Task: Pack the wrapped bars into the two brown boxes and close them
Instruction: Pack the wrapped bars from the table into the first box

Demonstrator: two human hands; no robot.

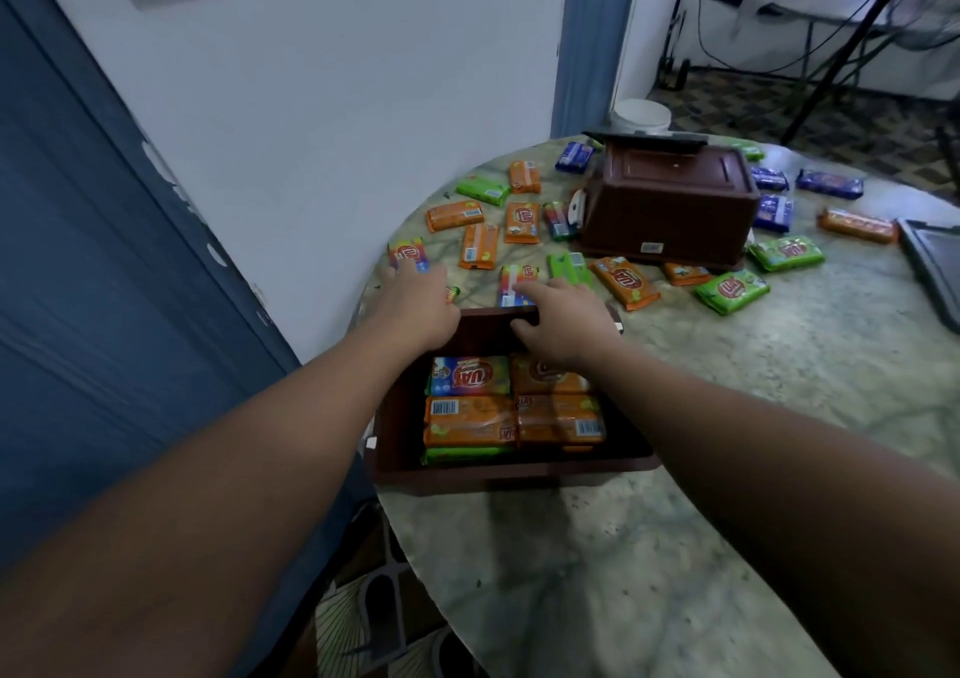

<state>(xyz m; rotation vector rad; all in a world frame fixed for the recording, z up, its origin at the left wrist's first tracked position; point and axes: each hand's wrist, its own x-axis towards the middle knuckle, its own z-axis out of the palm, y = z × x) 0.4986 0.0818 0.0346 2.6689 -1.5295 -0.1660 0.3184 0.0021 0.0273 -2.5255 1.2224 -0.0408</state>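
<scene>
The left hand reaches past the far left corner of the near box, palm down, fingers stretched forward onto a rainbow-coloured bar lying on the table just beyond the rim. Whether the fingertips curl round that bar or only lie flat on it cannot be told; the hand covers its near end. A small green wrapper edge peeks out just right of this hand.

Below and between the two hands sits the near box, open, brown, already holding packed bars: a rainbow one and an orange one in the far row, two more orange bars nearer, and a green bar showing under them.

The right hand rests over the far wall of the same box, fingers loosely bent and pointing left, its fingertips touching the rim; it grips nothing that can be seen. Just beyond its knuckles lie another rainbow bar and a green bar.

Farther out from both hands, loose orange bars and a green one are scattered on the table. To the right of the right hand stands the second brown box, upside down, with orange, green and blue bars spread around it. A dark lid lies at the far right edge.
</scene>
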